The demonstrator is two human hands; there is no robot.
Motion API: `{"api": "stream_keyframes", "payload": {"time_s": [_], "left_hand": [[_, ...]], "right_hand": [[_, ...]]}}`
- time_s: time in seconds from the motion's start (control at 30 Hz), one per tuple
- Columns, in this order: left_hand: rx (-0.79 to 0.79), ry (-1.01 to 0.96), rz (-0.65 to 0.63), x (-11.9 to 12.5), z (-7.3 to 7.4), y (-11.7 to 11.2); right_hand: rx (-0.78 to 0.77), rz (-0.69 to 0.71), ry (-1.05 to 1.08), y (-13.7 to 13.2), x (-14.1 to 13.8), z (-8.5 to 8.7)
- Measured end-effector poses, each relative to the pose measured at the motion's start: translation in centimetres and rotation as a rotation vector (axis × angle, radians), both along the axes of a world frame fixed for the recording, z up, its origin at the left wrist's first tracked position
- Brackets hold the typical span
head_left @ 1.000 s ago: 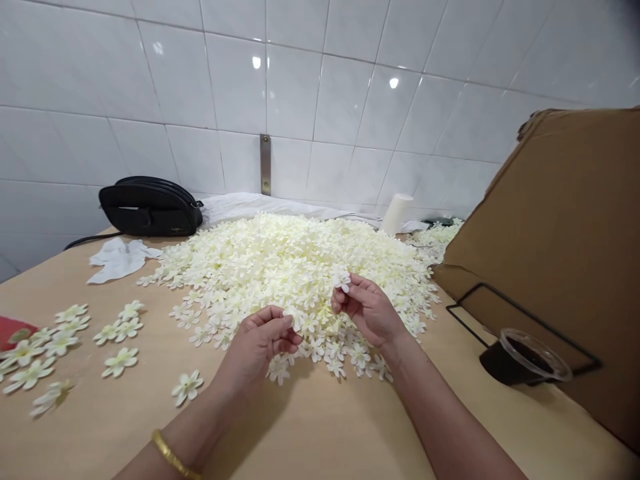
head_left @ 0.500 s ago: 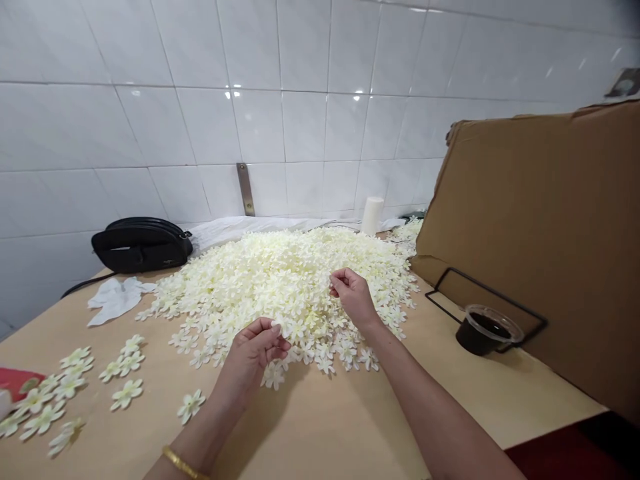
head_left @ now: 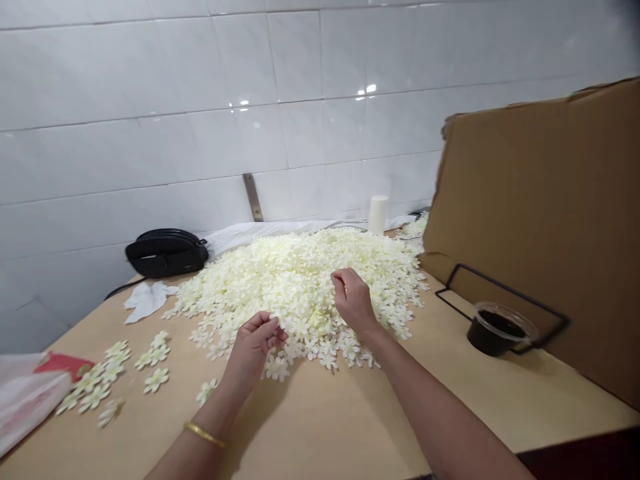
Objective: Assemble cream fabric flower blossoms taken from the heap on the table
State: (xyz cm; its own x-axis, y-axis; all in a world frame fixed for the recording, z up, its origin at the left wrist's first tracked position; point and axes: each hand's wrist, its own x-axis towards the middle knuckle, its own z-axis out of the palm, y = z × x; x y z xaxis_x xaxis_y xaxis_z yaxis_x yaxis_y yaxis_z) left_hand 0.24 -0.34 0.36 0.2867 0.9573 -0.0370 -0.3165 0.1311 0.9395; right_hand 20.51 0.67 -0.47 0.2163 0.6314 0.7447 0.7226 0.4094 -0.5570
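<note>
A flower [head_left: 273, 317] is pinched in the left hand [head_left: 254, 340]; the right hand [head_left: 353, 297] is curled closed before the pile [head_left: 295, 267], contents hidden.

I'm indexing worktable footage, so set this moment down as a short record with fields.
Left hand: bare left hand with gold-coloured bangle, fingers bent at the heap's near edge; grip contents unclear
Right hand: bare right hand, fingers curled, in front of the heap; grip contents hidden
Centre: broad heap of creamy-white flowers
Left side: loose pale flowers with yellowish centres, crumpled white tissue, rounded black bag
Right side: round clear plastic tub with dark contents, brown cardboard panel
Back: white cylinder
</note>
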Motion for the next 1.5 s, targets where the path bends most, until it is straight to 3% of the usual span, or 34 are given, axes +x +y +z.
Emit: {"api": "stream_keyframes", "payload": {"time_s": [0.23,0.57,1.1,1.4,1.5], "left_hand": [[0.037,0.004,-0.002,0.1,-0.6,0.1],[0.046,-0.041,-0.116,-0.6,-1.0,0.4],[-0.073,-0.135,-0.196,-0.4,-1.5,0.5],[-0.12,-0.152,-0.145,-0.1,-1.3,0.5],[-0.123,-0.116,-0.115,0.0,-1.2,0.6]], "right_hand": [[-0.024,0.445,-0.333,-2.5,-5.5,0.0],[-0.181,0.562,-0.181,-2.8,-6.0,0.2],[-0.232,0.356,-0.217,-2.2,-6.1,-1.0],[-0.361,0.365,0.075,-1.8,-5.3,-0.6],[-0.231,0.191,0.054,-1.0,-3.3,-0.3]]}}
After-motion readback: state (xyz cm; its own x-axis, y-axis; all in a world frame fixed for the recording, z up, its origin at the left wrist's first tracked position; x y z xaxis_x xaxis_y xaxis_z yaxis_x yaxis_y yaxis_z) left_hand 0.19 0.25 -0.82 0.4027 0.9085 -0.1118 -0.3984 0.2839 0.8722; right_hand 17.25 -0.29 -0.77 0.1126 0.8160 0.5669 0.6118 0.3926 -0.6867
